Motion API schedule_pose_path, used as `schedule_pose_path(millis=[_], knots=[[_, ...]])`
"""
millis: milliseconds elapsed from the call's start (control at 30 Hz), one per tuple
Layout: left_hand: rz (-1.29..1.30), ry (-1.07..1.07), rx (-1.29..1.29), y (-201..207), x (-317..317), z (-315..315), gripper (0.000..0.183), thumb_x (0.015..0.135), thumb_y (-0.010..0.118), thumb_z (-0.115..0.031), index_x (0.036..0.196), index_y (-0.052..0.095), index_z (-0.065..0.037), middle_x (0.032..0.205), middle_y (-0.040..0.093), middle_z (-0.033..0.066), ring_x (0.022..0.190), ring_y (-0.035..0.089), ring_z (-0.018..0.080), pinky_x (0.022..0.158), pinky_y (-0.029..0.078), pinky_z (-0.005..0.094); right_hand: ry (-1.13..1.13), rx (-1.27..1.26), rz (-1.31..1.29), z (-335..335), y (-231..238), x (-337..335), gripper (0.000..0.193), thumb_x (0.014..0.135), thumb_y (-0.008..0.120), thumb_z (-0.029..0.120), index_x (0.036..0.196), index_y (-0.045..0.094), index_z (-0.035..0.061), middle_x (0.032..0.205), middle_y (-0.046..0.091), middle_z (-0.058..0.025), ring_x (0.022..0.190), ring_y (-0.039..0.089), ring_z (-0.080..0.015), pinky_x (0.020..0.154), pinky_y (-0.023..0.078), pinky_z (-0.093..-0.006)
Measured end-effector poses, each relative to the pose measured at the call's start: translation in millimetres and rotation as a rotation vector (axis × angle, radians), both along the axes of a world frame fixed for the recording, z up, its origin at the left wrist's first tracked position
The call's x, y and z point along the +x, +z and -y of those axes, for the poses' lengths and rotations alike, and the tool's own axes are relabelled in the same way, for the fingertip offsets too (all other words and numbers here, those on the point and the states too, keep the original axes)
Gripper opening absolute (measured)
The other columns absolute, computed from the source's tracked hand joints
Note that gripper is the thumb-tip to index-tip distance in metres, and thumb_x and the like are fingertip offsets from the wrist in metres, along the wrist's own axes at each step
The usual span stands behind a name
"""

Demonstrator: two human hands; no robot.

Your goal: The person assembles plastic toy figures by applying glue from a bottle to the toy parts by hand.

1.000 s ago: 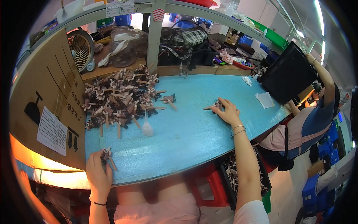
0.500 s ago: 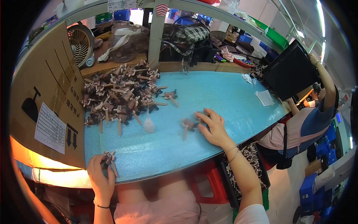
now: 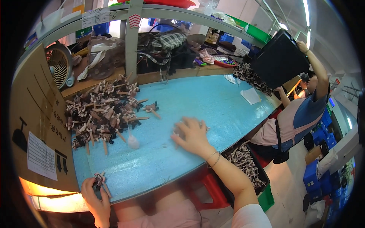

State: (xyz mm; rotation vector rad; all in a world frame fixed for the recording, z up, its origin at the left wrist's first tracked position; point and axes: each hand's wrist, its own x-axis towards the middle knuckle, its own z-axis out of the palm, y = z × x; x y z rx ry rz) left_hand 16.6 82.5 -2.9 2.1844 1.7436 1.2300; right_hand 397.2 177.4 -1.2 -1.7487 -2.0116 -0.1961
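Note:
Near the table's front left edge, my left hand [image 3: 96,201] is closed on a small brown and pale figurine [image 3: 99,179] with a flat tan stick. My right hand [image 3: 193,137] is over the middle of the blue table, fingers spread and slightly blurred. Beneath it lies another figurine, mostly hidden by the palm and fingers. A large heap of such figurines on sticks [image 3: 102,114] covers the table's left part. One single figurine [image 3: 152,108] lies just right of the heap. A small white bottle with a thin tip [image 3: 133,141] stands at the heap's near edge.
A cardboard box [image 3: 45,114] walls off the left. At the far right, a co-worker tilts a black bin [image 3: 280,59] over a second heap [image 3: 251,77]. A black crate of small pieces [image 3: 245,161] and a red stool [image 3: 215,192] are below the front edge.
The view has shifted, so the scene sits further left. My right hand has moved left over the figurine beside it. More pieces show under the co-worker's bin. My left hand keeps its hold.

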Motion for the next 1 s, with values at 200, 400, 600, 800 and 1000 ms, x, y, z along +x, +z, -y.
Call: schedule_pose_path(millis=[200, 400, 600, 800, 1000], knots=[[-0.018, 0.005, -0.015, 2.4, 1.2, 2.1, 0.037, 0.075, 0.052, 0.005, 0.111, 0.047, 0.003, 0.111, 0.048, 0.0191, 0.103, 0.047, 0.0355, 0.093, 0.035, 0.0395, -0.180, 0.057, 0.103, 23.4, 8.2, 27.3, 0.052, 0.078, 0.059, 0.055, 0.115, 0.060, 0.0182, 0.133, 0.043, -0.0158, 0.126, 0.029, -0.0422, 0.095, 0.008, -0.0727], [-0.010, -0.005, -0.018, -1.3, 2.3, -0.4, 0.035, 0.076, 0.051, 0.005, 0.111, 0.047, 0.003, 0.110, 0.048, 0.0193, 0.103, 0.048, 0.0351, 0.092, 0.036, 0.0391, -0.212, 0.065, 0.092, 27.8, -0.5, 41.2, 0.052, 0.079, 0.059, 0.054, 0.116, 0.060, 0.0182, 0.129, 0.047, -0.0145, 0.123, 0.034, -0.0411, 0.096, 0.014, -0.0676], [-0.003, 0.002, -0.015, -4.8, 1.6, 1.1, 0.035, 0.077, 0.051, 0.005, 0.112, 0.047, 0.003, 0.110, 0.048, 0.0192, 0.103, 0.048, 0.0350, 0.092, 0.036, 0.0385, -0.127, 0.199, 0.125, 23.7, -4.2, 44.2, 0.042, 0.079, 0.062, 0.045, 0.110, 0.060, 0.0169, 0.121, 0.052, -0.0098, 0.116, 0.040, -0.0366, 0.091, 0.025, -0.0527], [-0.261, 0.001, 0.073, 5.2, -5.2, -3.4, 0.045, 0.086, 0.063, -0.022, 0.120, 0.045, 0.002, 0.105, 0.057, 0.0136, 0.096, 0.055, 0.0231, 0.084, 0.045, 0.0349, -0.082, 0.146, 0.077, 34.1, 3.7, 35.6, 0.039, 0.079, 0.062, 0.043, 0.107, 0.059, 0.0169, 0.117, 0.051, -0.0078, 0.117, 0.039, -0.0357, 0.092, 0.025, -0.0521], [-0.006, 0.035, -0.009, -6.9, -6.9, 2.7, 0.036, 0.077, 0.053, 0.003, 0.112, 0.047, 0.003, 0.112, 0.048, 0.0193, 0.105, 0.048, 0.0345, 0.094, 0.036, 0.0387, 0.095, 0.041, 0.041, 39.0, 9.4, 19.3, 0.044, 0.077, 0.063, 0.042, 0.113, 0.057, 0.0176, 0.124, 0.049, -0.0084, 0.122, 0.038, -0.0347, 0.096, 0.023, -0.0538]])
